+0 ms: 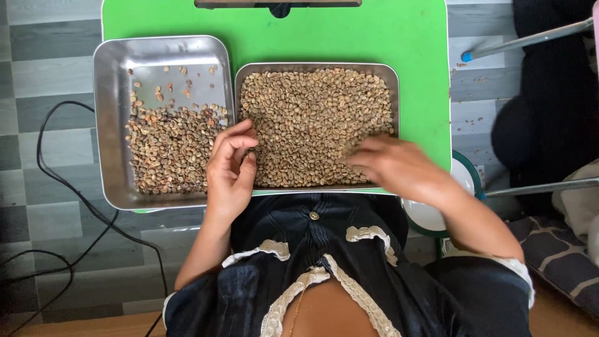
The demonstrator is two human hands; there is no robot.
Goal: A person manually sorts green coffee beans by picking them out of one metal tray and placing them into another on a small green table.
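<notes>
The left hand (231, 171) rests on the seam where the two metal trays meet, its fingers curled inward toward the palm with the thumb close against them, as a hand does when it cups small pieces; whether it actually holds any beans cannot be told, since the curl hides the palm. The right hand (390, 165) lies flat and low over the near right part of the right tray (392, 93), fingers spread loosely and blurred, touching the coffee beans (312, 118) as if combing through them; it holds nothing that can be seen. That tray is filled nearly edge to edge with pale, unroasted-looking beans in an even layer, shallow enough that single beans can be seen and picked. The left tray (109, 75), touching it side by side, carries a smaller heap of darker, mottled beans (165, 146) gathered in its near half, with a few strays further up. Both trays sit on a green desk (349, 31), close to the person's body and within easy reach. Black cables (68, 187) trail over the grey plank floor (37, 68) at the left.
</notes>
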